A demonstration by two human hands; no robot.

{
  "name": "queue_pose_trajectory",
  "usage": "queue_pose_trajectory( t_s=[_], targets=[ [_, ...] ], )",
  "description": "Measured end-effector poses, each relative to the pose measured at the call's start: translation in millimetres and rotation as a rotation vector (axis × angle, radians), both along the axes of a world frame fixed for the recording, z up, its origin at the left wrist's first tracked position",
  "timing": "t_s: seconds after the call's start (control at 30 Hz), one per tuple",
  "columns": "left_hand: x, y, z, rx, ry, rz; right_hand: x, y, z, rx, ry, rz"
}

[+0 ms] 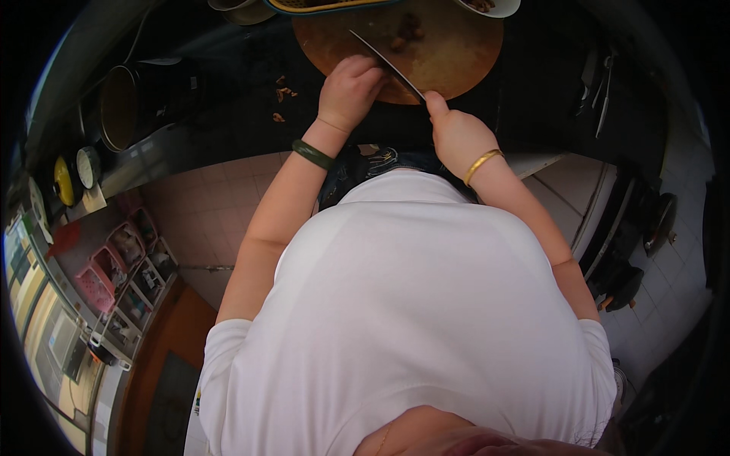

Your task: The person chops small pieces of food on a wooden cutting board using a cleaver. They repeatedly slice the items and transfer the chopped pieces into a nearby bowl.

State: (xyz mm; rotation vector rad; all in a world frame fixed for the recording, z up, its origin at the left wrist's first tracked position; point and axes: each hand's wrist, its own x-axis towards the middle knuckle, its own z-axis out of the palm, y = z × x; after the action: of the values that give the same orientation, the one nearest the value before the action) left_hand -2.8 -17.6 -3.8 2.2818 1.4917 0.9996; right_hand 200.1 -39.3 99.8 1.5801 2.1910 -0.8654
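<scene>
A round wooden cutting board [456, 71] lies on the dark counter before me. My right hand [463, 134] grips a kitchen knife [394, 68], its handle inside the fist and its blade slanting across the board, seen nearly edge-on. Close beside the blade, at the board's near left edge, my left hand [352, 85] has its fingers curled down. Whether anything is under those fingertips is hidden. Beyond the knife, a small group of brown food pieces [406, 35] rests on the board; their kind is too dim to tell.
Brown scraps [282, 94] are scattered left of the board. Behind it are a blue-rimmed yellow basket [333, 7], a white bowl [505, 8] with brown pieces and another bowl [248, 14]. A large pot [120, 108] is at left; knife-like utensils [601, 94] are at right.
</scene>
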Motion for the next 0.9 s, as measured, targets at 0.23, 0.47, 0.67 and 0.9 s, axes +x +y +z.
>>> queue_pose_trajectory(
  t_s=[0.23, 0.47, 0.67, 0.9],
  targets=[
    [3, -3, 0, 0.025, 0.014, 0.066, 4, 8, -35, 0.179, 0.196, -0.066],
    [3, -2, 4, 0.023, 0.019, 0.087, 8, 13, 3, 0.066, 0.100, 0.036],
    [-1, -3, -3, -0.021, 0.003, 0.081, -7, 18, -14, 0.045, 0.030, 0.073],
    [-7, -4, -6, 0.035, 0.008, 0.063, -3, 14, -45, 0.217, 0.175, -0.002]
  ],
)
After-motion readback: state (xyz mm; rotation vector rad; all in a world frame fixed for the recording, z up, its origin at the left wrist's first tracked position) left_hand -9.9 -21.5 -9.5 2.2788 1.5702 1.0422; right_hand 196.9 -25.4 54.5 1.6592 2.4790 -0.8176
